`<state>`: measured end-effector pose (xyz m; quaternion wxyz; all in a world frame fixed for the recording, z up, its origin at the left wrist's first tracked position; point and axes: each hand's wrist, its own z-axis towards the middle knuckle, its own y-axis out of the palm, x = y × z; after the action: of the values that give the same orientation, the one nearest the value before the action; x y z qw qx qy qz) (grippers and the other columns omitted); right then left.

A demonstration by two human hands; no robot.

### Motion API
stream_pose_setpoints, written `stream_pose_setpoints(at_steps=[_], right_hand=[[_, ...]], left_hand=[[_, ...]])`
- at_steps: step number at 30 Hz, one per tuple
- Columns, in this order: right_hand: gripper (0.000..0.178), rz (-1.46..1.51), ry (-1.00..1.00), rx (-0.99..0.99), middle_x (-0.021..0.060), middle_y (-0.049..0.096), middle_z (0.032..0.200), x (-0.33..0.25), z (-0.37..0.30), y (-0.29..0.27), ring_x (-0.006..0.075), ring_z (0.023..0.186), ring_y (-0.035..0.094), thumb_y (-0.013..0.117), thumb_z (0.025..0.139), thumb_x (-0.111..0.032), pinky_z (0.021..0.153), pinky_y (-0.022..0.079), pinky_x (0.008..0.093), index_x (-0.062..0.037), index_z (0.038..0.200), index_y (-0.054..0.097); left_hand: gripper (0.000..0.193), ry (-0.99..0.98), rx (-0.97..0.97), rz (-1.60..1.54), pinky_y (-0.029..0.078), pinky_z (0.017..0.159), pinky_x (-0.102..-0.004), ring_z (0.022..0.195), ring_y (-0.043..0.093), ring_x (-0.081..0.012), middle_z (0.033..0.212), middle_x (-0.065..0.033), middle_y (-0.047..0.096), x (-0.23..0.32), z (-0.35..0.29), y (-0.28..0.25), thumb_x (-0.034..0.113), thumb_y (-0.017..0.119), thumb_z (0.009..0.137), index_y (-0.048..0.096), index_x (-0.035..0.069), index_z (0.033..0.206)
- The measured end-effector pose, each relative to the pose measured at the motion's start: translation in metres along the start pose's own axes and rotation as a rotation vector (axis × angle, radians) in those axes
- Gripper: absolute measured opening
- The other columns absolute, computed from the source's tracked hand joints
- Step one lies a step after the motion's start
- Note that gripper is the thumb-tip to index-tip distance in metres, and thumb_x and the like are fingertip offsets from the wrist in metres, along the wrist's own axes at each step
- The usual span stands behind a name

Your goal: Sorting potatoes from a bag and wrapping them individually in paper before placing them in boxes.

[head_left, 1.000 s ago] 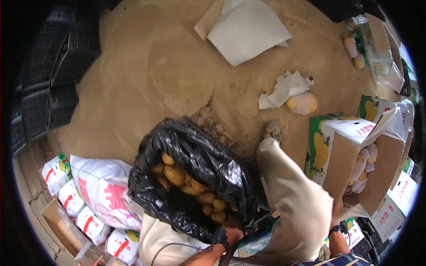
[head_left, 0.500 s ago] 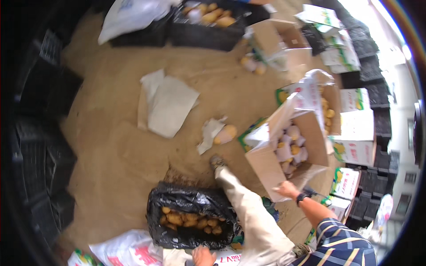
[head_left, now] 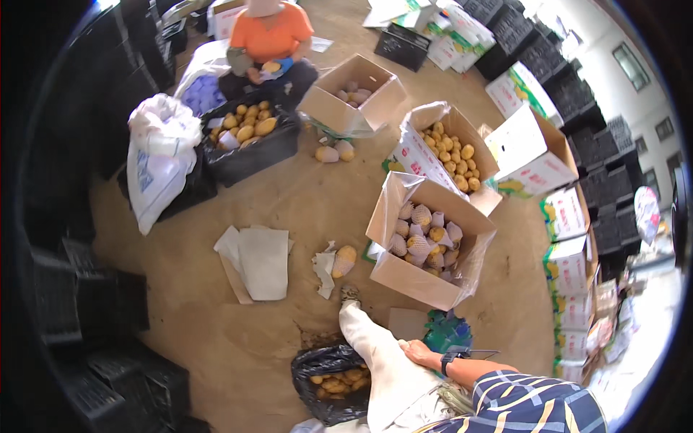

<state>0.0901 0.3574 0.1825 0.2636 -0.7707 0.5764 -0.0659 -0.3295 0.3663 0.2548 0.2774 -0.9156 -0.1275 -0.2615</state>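
My right hand (head_left: 420, 353), with a dark watch at the wrist, rests on the knee of my light trousers (head_left: 375, 332), its fingers laid over the cloth and holding nothing. My left hand is out of view. Beside my leg is a crate lined with black plastic (head_left: 303, 372), with yellow-brown potatoes (head_left: 336, 383) inside. Ahead of my right hand stands an open carton (head_left: 415, 283) lined with clear film, holding potatoes in pale foam nets (head_left: 426, 234). Near my shoe lie one netted potato (head_left: 344, 261) and a torn paper scrap (head_left: 324, 274).
A person in orange (head_left: 271, 36) sits at the far side, holding a potato, behind a crate of potatoes (head_left: 253, 166). More open cartons (head_left: 379, 86) stand nearby. Grey sheets (head_left: 263, 263) lie left of centre. Stacked black crates (head_left: 65, 289) line the left; white cartons (head_left: 570, 267) line the right.
My right hand has left the carton's flap and come down onto my knee. My left hand has gone out of view. The view has shifted, and the seated person now shows.
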Motion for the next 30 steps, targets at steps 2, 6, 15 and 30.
stream_pose_setpoints(at_steps=[2, 6, 15, 30], right_hand=[[0.065, 0.069, 0.039, -0.077, 0.0328, 0.072, 0.108, -0.006, 0.006, -0.010, 0.0471, 0.106, 0.069, 0.045, 0.100, -0.052, 0.093, 0.051, 0.0530, 0.0053, 0.106, 0.074], [0.062, 0.035, -0.049, -0.272, 0.0315, 0.073, 0.104, -0.017, 0.011, -0.056, 0.0435, 0.097, 0.073, 0.054, 0.095, -0.052, 0.086, 0.056, 0.0506, 0.0059, 0.101, 0.075], [0.045, 0.670, 0.268, -0.226, 0.0210, 0.078, 0.102, -0.037, -0.033, -0.101, 0.0292, 0.084, 0.078, 0.067, 0.099, -0.031, 0.074, 0.065, 0.0404, 0.0091, 0.118, 0.071], [0.039, 0.992, 0.484, 0.004, 0.0179, 0.079, 0.097, -0.120, -0.196, 0.136, 0.0284, 0.084, 0.077, 0.075, 0.093, -0.039, 0.075, 0.063, 0.0399, -0.0020, 0.106, 0.079]], left_hand=[[0.042, -0.013, -0.035, 0.039, 0.051, 0.090, -0.0554, 0.102, 0.067, -0.0449, 0.103, -0.0250, 0.073, 0.023, 0.018, -0.034, 0.044, 0.056, 0.100, 0.077, 0.008, 0.101], [0.041, -0.056, -0.084, 0.093, 0.052, 0.088, -0.0551, 0.100, 0.067, -0.0453, 0.102, -0.0255, 0.073, 0.054, 0.032, -0.079, 0.043, 0.057, 0.100, 0.077, 0.007, 0.101], [0.040, 0.126, -0.148, 0.143, 0.053, 0.087, -0.0521, 0.097, 0.069, -0.0461, 0.103, -0.0285, 0.073, 0.062, 0.050, -0.171, 0.039, 0.060, 0.101, 0.075, 0.002, 0.101], [0.048, -0.205, -0.276, -0.117, 0.055, 0.070, -0.0402, 0.076, 0.067, -0.0215, 0.085, -0.0088, 0.075, 0.005, 0.223, -0.410, 0.044, 0.060, 0.106, 0.075, -0.002, 0.098]])
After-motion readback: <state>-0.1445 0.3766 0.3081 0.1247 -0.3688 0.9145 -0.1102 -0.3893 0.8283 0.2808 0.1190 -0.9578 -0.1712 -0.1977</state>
